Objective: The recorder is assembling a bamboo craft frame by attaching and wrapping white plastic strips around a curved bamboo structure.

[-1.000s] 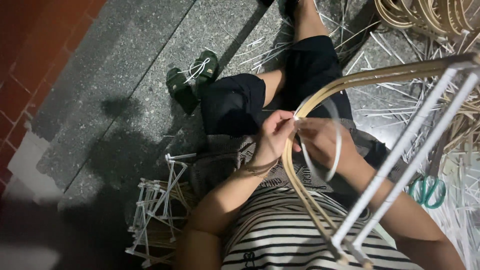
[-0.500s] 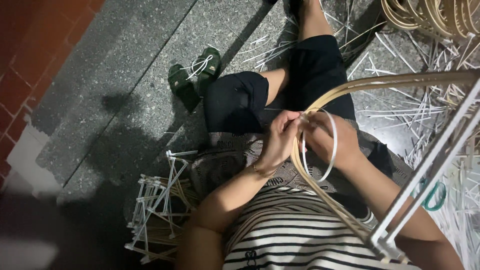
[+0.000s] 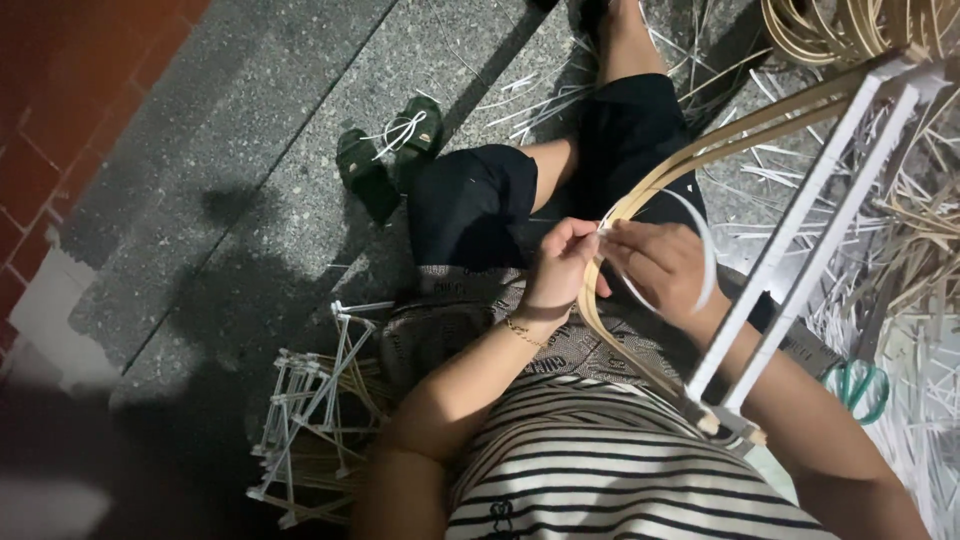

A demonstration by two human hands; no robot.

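Hands meet over the lap in the head view, the only one. Left hand [image 3: 562,262] is closed, its fingertips pinching a thin white strip [image 3: 700,250] where that strip meets the cane hoop [image 3: 640,200]. Right hand [image 3: 662,268] is curled around the same spot from the other side, fingers bent onto the strip, which loops out past its knuckles and back. Hoop, made of several bent tan canes, arcs from the hands up to the right and down toward the striped shirt [image 3: 620,480]. White rods [image 3: 800,250] of the frame cross in front of the right forearm. Green scissors [image 3: 858,388] lie on the floor at right among white offcuts. Green sandals [image 3: 385,155] sit on the grey floor beyond the knee. Finished white frames [image 3: 310,420] are stacked at the person's left.
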